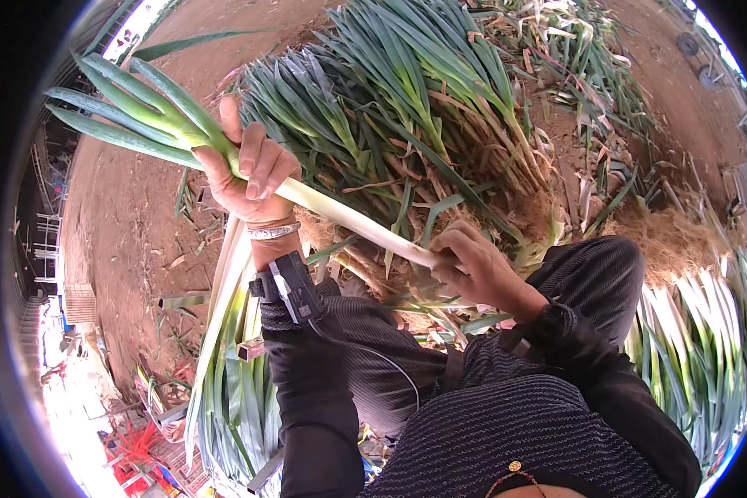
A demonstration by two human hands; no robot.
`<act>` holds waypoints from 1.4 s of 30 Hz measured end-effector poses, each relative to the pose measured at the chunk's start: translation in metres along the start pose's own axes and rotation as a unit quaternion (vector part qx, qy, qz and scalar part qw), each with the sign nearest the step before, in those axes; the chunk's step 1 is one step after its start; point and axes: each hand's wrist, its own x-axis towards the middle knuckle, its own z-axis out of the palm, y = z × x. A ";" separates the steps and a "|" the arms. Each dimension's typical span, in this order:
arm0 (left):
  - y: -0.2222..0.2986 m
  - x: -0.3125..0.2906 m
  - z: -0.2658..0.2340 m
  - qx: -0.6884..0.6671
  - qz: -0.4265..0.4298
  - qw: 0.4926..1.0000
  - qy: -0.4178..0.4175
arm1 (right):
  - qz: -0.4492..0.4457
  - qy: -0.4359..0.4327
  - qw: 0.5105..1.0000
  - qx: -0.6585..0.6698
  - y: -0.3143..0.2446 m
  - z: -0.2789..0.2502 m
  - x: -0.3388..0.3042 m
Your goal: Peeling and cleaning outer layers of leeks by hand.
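A long green onion [349, 217] with a white stalk and green leaves lies slantwise across both my hands. My left hand [253, 166] wraps round it where the white turns to green, and its leaves fan out to the upper left. At the lower white end, my right hand [477, 270] has its fingers closed on the stalk; the root tip is hidden by them. Beyond my hands lies a big pile of untrimmed green onions [390, 108] with soil-brown roots and dry outer leaves.
Onions with white stalks [693, 332] lie in rows at the right, and more onions [239, 390] lie beside my left arm. Stripped leaves [585, 58] litter the brown dirt ground [133, 249]. Red netting [137, 452] is at the lower left. Wheels [697, 62] stand at the far right.
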 end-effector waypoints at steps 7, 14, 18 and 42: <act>0.001 0.001 0.005 0.004 -0.005 1.000 0.008 | -0.025 0.091 0.992 -0.079 0.008 0.011 0.006; -0.003 0.001 0.006 0.015 -0.004 1.000 0.010 | -0.034 0.090 0.989 -0.111 0.012 0.017 0.005; -0.004 0.000 0.006 0.018 -0.009 1.000 0.009 | -0.042 0.090 0.987 -0.128 0.015 0.020 0.005; 0.003 -0.001 0.000 0.054 -0.007 0.995 0.079 | 0.085 0.100 0.982 0.137 0.026 0.001 -0.005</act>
